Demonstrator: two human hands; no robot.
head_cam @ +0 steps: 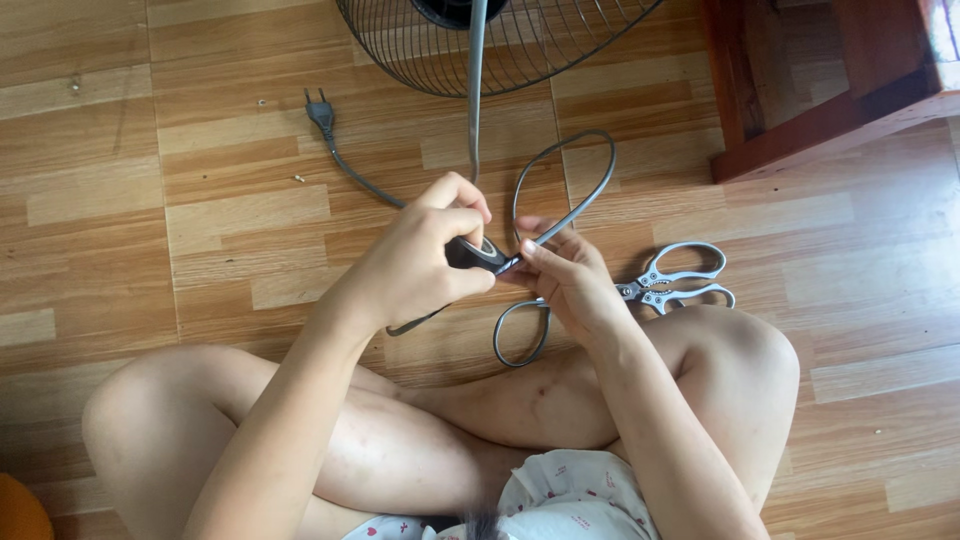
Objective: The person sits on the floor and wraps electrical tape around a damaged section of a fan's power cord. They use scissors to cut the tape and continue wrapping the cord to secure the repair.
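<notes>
- the grey cable point(575, 190) runs from the two-pin plug point(320, 110) on the wood floor, up to the hands held just above the crossed legs, then curls in loops beside and below them; it looks light, bendy and springy, smooth enough to slide if gripped loosely.
- a small dark tool or fitting point(478, 253) sits at the cable between the two hands; what it is cannot be told. it seems rigid and light, best held by its body.
- the left hand point(425, 255) is curled shut round that dark piece, thumb and forefinger pressing it.
- the right hand point(570, 275) pinches the cable close to the dark piece between thumb and fingertips; taking hold near the working end keeps the loose loops from flopping.
- grey-handled scissors point(675, 283) lie on the floor just beside the right knee, untouched.
- a wire fan guard point(500, 45) with its pole stands near, beyond the hands; a wooden furniture leg point(790, 130) is at the upper right.
</notes>
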